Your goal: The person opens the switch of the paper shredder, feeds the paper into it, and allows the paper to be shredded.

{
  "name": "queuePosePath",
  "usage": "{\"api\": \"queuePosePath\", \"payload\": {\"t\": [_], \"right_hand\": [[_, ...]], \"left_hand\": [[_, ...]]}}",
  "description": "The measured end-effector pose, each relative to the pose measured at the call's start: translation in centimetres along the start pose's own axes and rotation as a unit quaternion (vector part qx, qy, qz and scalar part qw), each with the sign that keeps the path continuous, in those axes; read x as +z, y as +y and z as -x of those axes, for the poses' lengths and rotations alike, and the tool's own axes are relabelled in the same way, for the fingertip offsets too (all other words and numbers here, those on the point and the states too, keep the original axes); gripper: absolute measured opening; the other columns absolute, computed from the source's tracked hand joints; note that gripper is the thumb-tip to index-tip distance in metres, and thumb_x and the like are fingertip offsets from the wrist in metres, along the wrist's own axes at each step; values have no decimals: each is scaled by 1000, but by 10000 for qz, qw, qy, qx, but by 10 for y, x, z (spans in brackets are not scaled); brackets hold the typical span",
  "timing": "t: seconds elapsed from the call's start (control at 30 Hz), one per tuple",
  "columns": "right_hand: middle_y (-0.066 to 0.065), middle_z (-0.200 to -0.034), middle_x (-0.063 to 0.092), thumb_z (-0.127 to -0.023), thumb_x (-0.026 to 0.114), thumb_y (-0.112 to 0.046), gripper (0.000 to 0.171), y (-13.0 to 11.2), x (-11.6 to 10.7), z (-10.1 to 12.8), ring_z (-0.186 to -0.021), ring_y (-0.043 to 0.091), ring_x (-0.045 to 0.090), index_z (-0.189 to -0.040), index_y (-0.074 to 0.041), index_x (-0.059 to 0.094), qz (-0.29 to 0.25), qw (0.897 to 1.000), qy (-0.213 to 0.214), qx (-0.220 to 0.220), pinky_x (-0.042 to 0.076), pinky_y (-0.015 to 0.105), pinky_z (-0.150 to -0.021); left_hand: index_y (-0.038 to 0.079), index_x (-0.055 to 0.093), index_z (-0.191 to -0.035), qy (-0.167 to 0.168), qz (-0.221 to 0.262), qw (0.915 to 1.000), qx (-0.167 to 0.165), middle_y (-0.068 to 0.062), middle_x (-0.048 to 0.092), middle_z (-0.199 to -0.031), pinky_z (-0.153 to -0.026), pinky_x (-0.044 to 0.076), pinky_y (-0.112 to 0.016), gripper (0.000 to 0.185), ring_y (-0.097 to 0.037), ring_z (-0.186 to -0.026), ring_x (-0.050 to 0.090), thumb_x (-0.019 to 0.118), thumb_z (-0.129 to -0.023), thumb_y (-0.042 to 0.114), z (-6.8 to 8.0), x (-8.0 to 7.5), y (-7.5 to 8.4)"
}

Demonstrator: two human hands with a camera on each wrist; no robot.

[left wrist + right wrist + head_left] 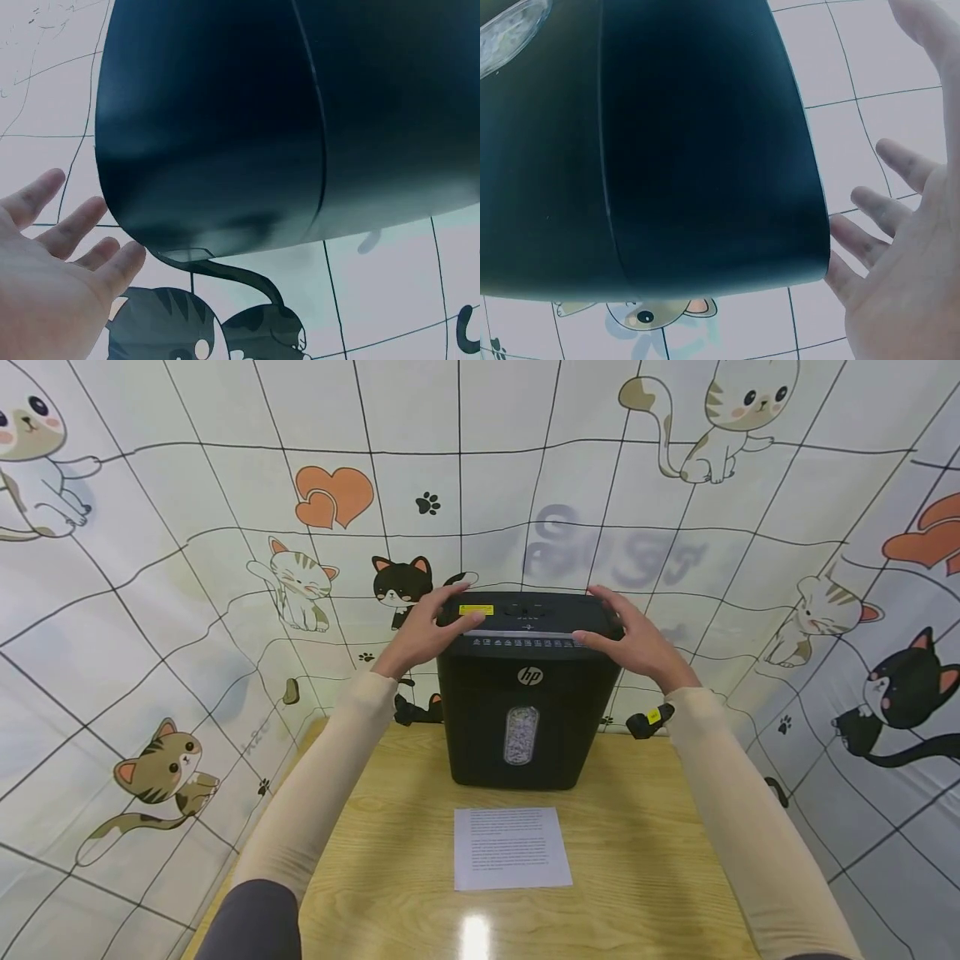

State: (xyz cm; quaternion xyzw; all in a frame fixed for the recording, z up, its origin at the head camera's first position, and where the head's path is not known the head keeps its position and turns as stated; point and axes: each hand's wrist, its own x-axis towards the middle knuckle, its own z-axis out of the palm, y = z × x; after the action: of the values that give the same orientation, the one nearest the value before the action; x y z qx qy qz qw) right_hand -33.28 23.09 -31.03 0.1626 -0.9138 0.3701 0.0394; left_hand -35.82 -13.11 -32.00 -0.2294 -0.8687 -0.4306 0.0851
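Note:
A black HP paper shredder (528, 693) stands at the back of a wooden table (375, 860), with shreds showing through its small front window. My left hand (435, 625) lies at the top left edge of its lid, fingers straight. My right hand (628, 631) lies at the top right edge, fingers spread. In the left wrist view the shredder's dark side (285, 127) fills the frame, with the open left hand (52, 262) beside it. The right wrist view shows the shredder's side (645, 150) and the right hand (900, 240), its fingers spread next to it.
A printed sheet of paper (512, 847) lies flat on the table in front of the shredder. A cloth backdrop (225, 527) with cartoon cats surrounds the table. Small black clips (648, 720) sit at the table's back edge.

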Motion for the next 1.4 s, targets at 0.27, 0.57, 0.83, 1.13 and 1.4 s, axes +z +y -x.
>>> {"api": "queuePosePath", "payload": {"t": [0.27, 0.57, 0.83, 1.13, 1.4], "right_hand": [[-8, -174, -2, -89, 72, -59, 97, 7, 3, 10, -162, 31, 1, -164, -41, 13, 491, 9983, 247, -210, 12, 75, -119], [-4, -175, -3, -86, 76, -56, 105, 20, 9, 29, -161, 35, 2, -165, -38, 9, 691, 9958, 546, -255, 13, 76, -118], [-1, -175, -3, -85, 77, -57, 109, 37, 16, 47, -161, 39, 2, -165, -36, 6, 806, 9943, 693, -23, 11, 77, -117], [3, -175, 1, -84, 80, -55, 115, 65, 35, 66, -160, 40, 6, -165, -37, 1, 543, 9945, 889, 77, 14, 77, -116], [8, -175, 2, -85, 78, -57, 117, 91, 57, 81, -159, 44, 8, -165, -31, -3, 577, 9946, 821, 281, 15, 76, -116]], "left_hand": [[40, 18, -163, 299, -441, 9984, 192, 9, 18, -171, -126, 20, -58, 93, -19, -160, 14, 65, -88, 69, 16, 0, -6], [46, 11, -162, 674, -648, 9954, 185, 2, 12, -174, -123, 17, -66, 99, -22, -162, 6, 65, -84, 75, 37, 5, -21], [45, 4, -163, 801, -596, 9950, 92, 15, 7, -172, -125, 17, -62, 109, -18, -161, 6, 69, -81, 76, 58, 19, -43], [46, 1, -162, 844, -500, 9947, -318, 13, 0, -173, -123, 23, -63, 112, -21, -161, 5, 74, -81, 71, 91, 40, -73], [49, 0, -161, 656, -426, 9934, -834, 8, 0, -174, -119, 27, -67, 114, -28, -160, 10, 74, -78, 74, 119, 65, -100]]}}
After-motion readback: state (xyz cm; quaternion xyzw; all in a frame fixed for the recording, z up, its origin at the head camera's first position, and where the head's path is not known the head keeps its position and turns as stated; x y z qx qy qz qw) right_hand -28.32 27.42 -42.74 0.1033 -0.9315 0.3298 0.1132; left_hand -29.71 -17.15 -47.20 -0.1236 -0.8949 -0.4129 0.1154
